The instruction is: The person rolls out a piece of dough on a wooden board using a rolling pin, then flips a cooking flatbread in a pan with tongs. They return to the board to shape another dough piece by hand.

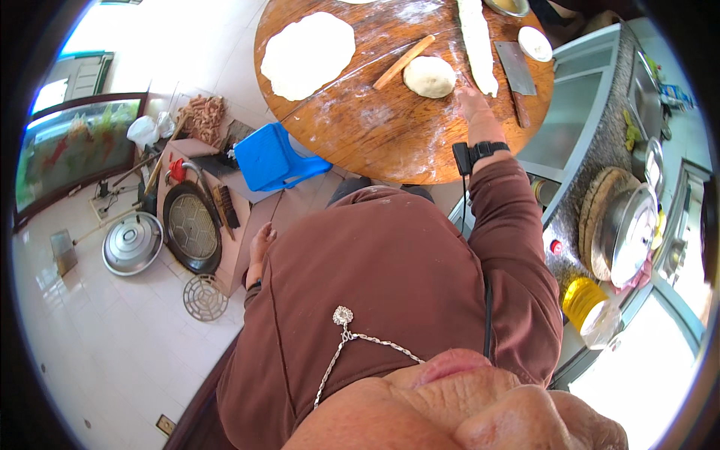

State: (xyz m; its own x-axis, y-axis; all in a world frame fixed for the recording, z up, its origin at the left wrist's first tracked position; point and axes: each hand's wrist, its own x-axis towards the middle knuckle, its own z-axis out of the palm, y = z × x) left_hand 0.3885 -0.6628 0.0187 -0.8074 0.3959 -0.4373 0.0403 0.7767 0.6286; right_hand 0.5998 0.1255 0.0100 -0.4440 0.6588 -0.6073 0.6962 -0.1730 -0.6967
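My right hand (pixel 471 104) reaches over the round wooden table (pixel 360 152), between a dough ball (pixel 430 77) and the near end of a long dough strip (pixel 477 50). Its fingers look extended and hold nothing visible; whether they touch the dough is unclear. Left of the ball lies a wooden rolling pin (pixel 404 62), and farther left a wide flat sheet of dough (pixel 309 55). A cleaver (pixel 514 70) rests right of the strip, beside a small bowl of white contents (pixel 535 44). My left hand (pixel 261 243) hangs low at my side, fingers partly curled and their grip unclear.
A blue plastic stool (pixel 267 160) stands by the table's left edge. Farther left are a dark round pan with a mesh-patterned face (pixel 193 225), a metal lid (pixel 133 243) and a fish tank (pixel 73 152). On the right, a stone counter (pixel 599 129) holds metal pans and an oil jug (pixel 582 301).
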